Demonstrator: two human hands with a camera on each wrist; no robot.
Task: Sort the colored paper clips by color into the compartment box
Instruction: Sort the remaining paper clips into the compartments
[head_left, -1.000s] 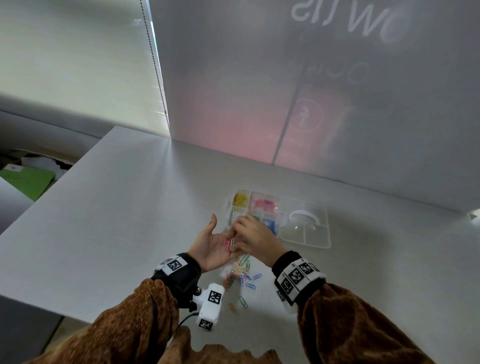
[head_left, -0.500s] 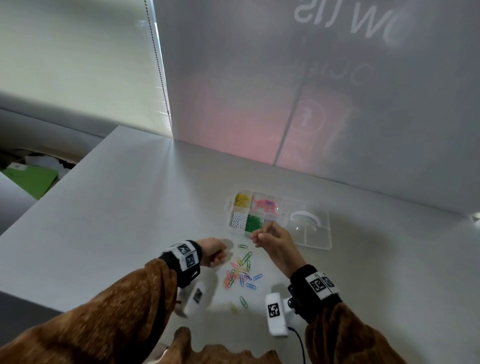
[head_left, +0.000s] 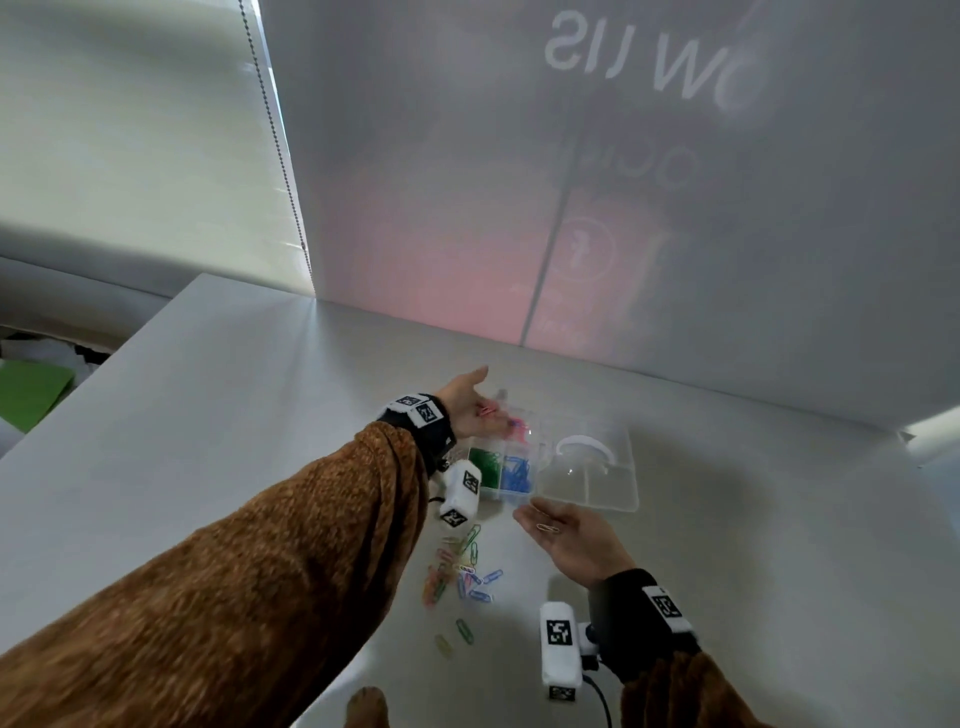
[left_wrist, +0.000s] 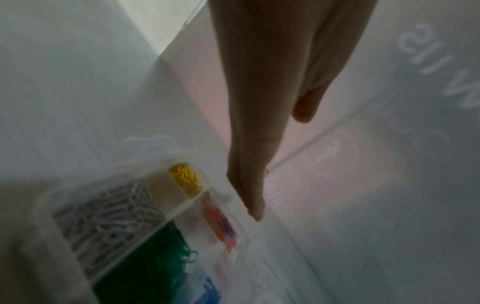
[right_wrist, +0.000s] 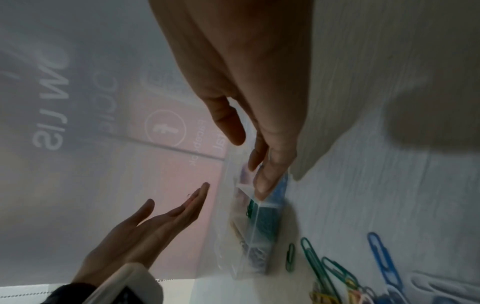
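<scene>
The clear compartment box (head_left: 535, 457) stands with its lid (head_left: 592, 473) open to the right; it holds yellow (left_wrist: 185, 181), white (left_wrist: 109, 216), green (head_left: 485, 465), blue (head_left: 517, 473) and pink clips (left_wrist: 221, 224). My left hand (head_left: 465, 402) is flat and tilted over the far pink compartment, with a few pink clips (head_left: 487, 410) lying on its palm. My right hand (head_left: 571, 527) lies palm up just in front of the box, fingers straight, with one pale clip (head_left: 548, 528) on the palm. A mixed pile of loose clips (head_left: 462, 566) lies on the table below the box.
The grey table (head_left: 234, 441) ends at a left edge and a near edge. A translucent wall panel (head_left: 623, 208) rises right behind the box. Two stray clips (head_left: 457, 636) lie nearer to me than the pile.
My left hand has moved from a fist beside the pile up over the box and opened flat. My right hand has drawn back from the box and turned palm up.
</scene>
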